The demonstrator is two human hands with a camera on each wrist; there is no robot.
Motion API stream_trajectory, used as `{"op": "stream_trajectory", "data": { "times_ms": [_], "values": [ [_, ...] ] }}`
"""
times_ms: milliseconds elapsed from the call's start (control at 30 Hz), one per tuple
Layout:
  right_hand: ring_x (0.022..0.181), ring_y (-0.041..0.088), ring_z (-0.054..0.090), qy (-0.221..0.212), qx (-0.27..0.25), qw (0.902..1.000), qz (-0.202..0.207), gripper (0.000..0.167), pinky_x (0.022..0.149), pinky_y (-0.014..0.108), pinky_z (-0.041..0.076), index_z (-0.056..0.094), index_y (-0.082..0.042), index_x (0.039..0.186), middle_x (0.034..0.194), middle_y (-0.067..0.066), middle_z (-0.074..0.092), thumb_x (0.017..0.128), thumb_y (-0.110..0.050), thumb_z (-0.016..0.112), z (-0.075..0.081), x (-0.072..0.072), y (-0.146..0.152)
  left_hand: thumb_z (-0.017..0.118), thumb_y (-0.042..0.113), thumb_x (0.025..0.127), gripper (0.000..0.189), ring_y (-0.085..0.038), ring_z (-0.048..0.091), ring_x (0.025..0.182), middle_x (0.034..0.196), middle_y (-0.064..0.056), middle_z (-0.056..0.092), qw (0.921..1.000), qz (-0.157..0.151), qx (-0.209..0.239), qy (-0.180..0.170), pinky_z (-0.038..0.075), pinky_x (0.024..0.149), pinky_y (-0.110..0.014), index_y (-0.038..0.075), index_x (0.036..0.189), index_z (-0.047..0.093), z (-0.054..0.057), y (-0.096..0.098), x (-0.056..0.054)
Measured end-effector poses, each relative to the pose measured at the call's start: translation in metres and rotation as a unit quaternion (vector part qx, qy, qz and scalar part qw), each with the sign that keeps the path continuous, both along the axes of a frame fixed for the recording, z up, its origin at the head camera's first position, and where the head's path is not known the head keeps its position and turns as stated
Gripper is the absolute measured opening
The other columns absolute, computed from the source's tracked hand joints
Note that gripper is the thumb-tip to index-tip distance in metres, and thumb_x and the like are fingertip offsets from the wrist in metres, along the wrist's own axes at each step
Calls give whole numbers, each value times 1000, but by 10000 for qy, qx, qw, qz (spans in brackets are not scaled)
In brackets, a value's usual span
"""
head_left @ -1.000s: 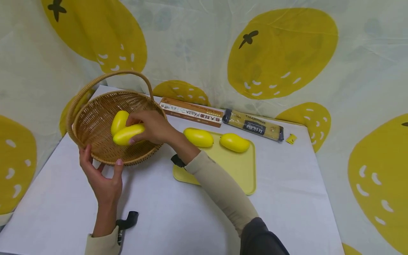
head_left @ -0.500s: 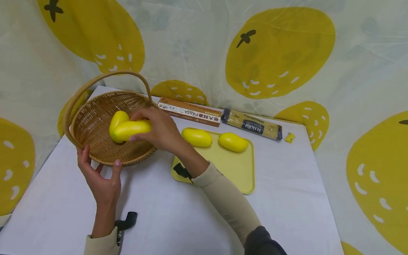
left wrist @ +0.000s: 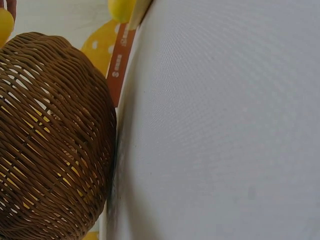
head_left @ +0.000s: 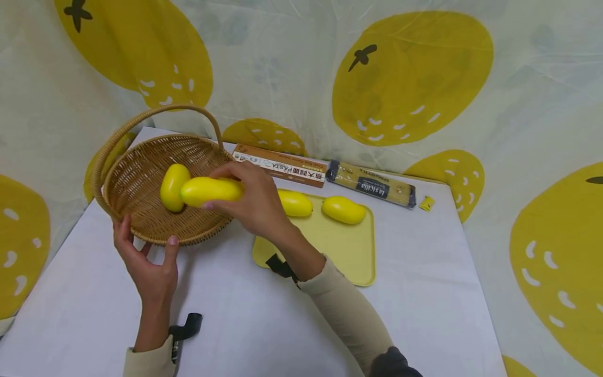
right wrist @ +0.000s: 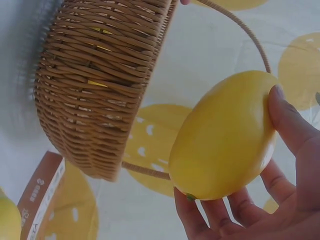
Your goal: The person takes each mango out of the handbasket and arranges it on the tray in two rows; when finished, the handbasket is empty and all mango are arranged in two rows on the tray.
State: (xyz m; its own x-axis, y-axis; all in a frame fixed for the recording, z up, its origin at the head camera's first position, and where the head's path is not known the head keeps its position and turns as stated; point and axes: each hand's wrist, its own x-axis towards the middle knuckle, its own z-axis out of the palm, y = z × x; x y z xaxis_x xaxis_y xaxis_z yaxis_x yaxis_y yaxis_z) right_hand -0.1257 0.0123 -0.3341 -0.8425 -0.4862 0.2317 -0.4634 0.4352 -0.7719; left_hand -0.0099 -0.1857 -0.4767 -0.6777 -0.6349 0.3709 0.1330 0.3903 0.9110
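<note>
My right hand (head_left: 256, 201) grips a yellow mango (head_left: 209, 190) between thumb and fingers, over the right side of a wicker basket (head_left: 141, 209). In the right wrist view the held mango (right wrist: 225, 135) is above the basket's rim, its green stem end towards the fingers. Another mango (head_left: 174, 183) lies inside the basket. My left hand (head_left: 153, 272) holds the basket's near rim, thumb and fingers spread along it. On a yellow tray (head_left: 339, 251) lie two more mangoes, one (head_left: 297, 203) partly behind my right hand and one (head_left: 344, 209) further right.
A pasta box (head_left: 282, 166) and a spaghetti packet (head_left: 372, 184) lie along the table's back edge, with a small yellow sachet (head_left: 427, 203) to their right. The basket's tall handle (head_left: 160, 111) arches over it. A patterned cloth (head_left: 282, 63) hangs behind.
My right hand has moved right, drawing its mango away from the one in the basket and towards the basket's right rim. The left hand keeps its hold on the rim.
</note>
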Motion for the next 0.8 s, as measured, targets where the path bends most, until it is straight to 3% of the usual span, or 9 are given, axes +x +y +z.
{"op": "stream_trajectory", "data": {
  "times_ms": [300,600,800],
  "values": [
    [106,8,58,-190,-582,9976,-312,46,93,30,50,75,-23,122,119,-10,72,81,-33,93,2,14,27,73,20,86,87,-34,33,157,177,-5,19,10000,1,-6,26,39,111,-29,13,162,32,7,4,1],
    [115,8,60,-452,-792,9935,-680,45,98,36,55,74,-25,122,123,-13,69,81,-32,93,-4,24,56,71,17,86,84,-36,34,156,177,-10,20,9999,-86,18,124,40,111,-28,8,161,33,30,15,6],
    [115,9,61,-416,-828,9920,-856,45,98,37,55,74,-25,121,122,-12,69,81,-30,94,-13,27,74,71,15,86,84,-36,35,155,177,-11,21,9999,-98,30,132,40,110,-28,8,161,33,32,17,7]
  ]
}}
